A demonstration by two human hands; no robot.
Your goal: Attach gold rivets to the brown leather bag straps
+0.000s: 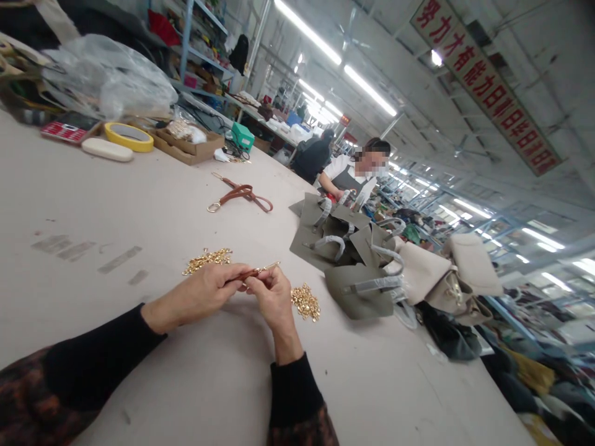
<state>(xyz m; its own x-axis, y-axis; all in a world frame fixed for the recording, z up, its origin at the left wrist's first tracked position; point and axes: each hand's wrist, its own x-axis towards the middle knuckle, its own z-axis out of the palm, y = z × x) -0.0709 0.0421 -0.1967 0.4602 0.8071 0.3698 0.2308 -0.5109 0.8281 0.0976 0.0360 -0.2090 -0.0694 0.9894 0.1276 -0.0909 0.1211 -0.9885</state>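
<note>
My left hand [211, 288] and my right hand [272, 297] meet over the table, fingers pinched together. Between them is a brown leather strap [251, 274], mostly covered by the fingers; a thin gold clasp [272, 266] sticks out past my right fingertips. Just behind my left hand lies a heap of small gold metal pieces [209, 259]. A second heap of gold pieces [305, 301] sits to the right of my right hand. Farther back, a brown leather strap with a gold ring [239, 195] lies loosely looped on the table.
Olive bag panels with wrapped handles [357, 291] and beige bags [427, 266] crowd the right side. At back left are a cardboard box [190, 147], yellow tape roll [129, 137], white oval object [106, 150] and plastic bag [111, 77]. A co-worker [353, 170] is across the table.
</note>
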